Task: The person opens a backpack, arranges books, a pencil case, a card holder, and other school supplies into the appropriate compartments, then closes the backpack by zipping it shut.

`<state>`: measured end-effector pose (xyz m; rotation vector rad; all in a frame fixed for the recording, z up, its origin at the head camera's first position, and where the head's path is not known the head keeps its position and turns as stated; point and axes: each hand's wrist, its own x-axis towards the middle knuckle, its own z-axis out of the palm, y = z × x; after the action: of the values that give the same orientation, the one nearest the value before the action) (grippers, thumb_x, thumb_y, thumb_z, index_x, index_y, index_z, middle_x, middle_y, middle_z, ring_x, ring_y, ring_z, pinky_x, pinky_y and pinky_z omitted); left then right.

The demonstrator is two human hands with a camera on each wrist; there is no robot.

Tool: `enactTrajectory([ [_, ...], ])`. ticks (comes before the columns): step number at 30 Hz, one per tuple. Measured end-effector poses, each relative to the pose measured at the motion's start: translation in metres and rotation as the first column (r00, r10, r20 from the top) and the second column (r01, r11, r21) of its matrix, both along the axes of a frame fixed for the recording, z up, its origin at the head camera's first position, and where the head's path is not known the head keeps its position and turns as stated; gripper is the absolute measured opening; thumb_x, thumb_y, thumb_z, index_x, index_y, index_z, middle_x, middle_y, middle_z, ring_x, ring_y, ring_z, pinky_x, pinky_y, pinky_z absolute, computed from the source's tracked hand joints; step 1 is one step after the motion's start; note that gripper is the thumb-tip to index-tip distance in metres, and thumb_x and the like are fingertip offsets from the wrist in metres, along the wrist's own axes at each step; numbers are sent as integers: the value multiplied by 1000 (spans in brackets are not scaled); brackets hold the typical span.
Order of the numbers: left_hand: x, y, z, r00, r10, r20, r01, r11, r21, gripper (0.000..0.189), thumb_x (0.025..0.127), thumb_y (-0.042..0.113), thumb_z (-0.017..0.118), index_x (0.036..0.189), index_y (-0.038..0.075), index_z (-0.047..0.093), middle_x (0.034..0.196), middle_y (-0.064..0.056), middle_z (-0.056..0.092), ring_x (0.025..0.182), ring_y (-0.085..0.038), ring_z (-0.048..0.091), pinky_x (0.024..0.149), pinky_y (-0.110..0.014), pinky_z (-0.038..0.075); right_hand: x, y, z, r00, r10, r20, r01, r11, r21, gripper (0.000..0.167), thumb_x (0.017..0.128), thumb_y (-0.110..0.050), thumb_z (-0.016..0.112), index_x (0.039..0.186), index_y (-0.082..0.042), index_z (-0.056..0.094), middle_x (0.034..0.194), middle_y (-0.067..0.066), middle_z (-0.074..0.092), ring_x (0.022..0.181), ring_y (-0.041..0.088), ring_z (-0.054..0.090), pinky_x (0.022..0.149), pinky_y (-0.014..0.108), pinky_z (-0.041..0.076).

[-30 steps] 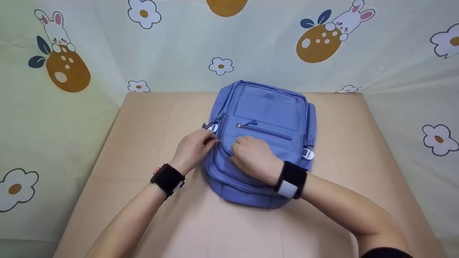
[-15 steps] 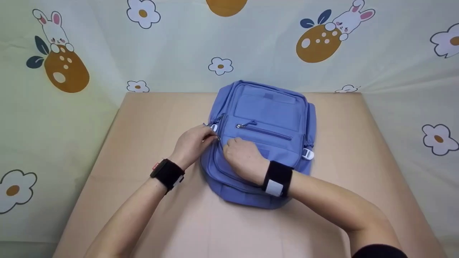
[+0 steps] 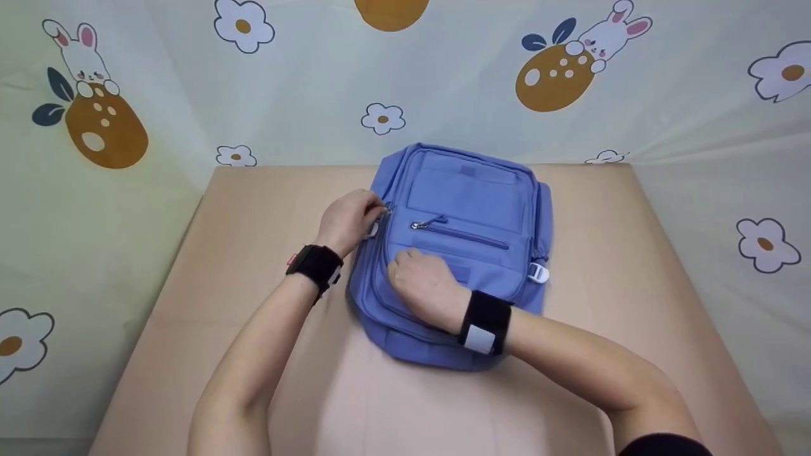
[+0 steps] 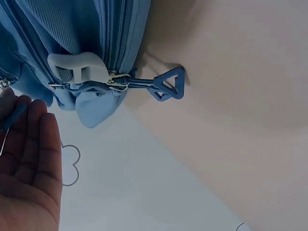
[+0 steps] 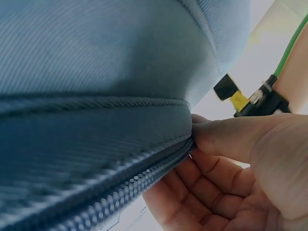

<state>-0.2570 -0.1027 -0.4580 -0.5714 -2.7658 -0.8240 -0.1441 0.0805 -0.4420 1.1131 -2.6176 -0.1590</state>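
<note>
A blue backpack (image 3: 466, 190) lies front side up on the table. At its left edge my left hand (image 3: 350, 221) pinches a zipper pull, near the upper end of the curved front zipper. The left wrist view shows that blue pull (image 4: 14, 115) between thumb and fingers, just below a metal zipper slider (image 4: 5, 83). My right hand (image 3: 424, 288) lies over the lower front pocket. In the right wrist view, its thumb and fingers pinch the fabric edge beside the closed zipper teeth (image 5: 130, 187).
A short horizontal zipper (image 3: 462, 236) crosses the backpack's front. White strap buckles sit on both sides, the right buckle (image 3: 538, 273) in plain view. Triangular blue pulls (image 4: 171, 84) hang at the bag's side. A patterned cloth (image 3: 304, 82) surrounds the tan table (image 3: 266, 190).
My left hand has slid up along the bag's left edge with the zipper pull. My right hand has shifted left on the front pocket and still grips the fabric.
</note>
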Motion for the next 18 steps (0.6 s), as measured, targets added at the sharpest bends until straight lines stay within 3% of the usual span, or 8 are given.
enactTrajectory([
  [4,-7,2,-3,1000,20,18,-20,1000,-8,16,101,22,67,105,9,74,102,-7,70,89,-23,66,79,-39,52,0,-2,-1,1000,11,-9,-11,1000,1,8,87,-4,68,94,-4,69,88,8,63,80,24,62,56,36,56],
  [10,-5,0,-6,999,33,26,-32,999,-17,18,102,22,66,109,8,74,107,-8,72,94,-25,68,83,-40,53,-1,-2,0,1000,2,20,-2,1000,-14,7,87,-5,68,94,-4,69,88,8,64,80,24,62,56,37,56],
  [15,-3,-7,-2,998,59,-15,-60,997,-56,23,103,15,62,123,9,73,116,-9,72,105,-27,68,88,-42,54,-4,16,9,994,5,110,10,991,-134,8,93,-15,69,90,-7,68,87,7,65,78,26,62,58,39,55],
  [18,1,-19,1,994,76,-74,-81,994,-75,29,102,16,63,130,10,70,122,-10,70,111,-29,66,89,-45,54,-9,41,19,982,-32,184,71,975,-208,12,96,-20,68,91,-9,69,88,5,65,78,25,62,63,40,56],
])
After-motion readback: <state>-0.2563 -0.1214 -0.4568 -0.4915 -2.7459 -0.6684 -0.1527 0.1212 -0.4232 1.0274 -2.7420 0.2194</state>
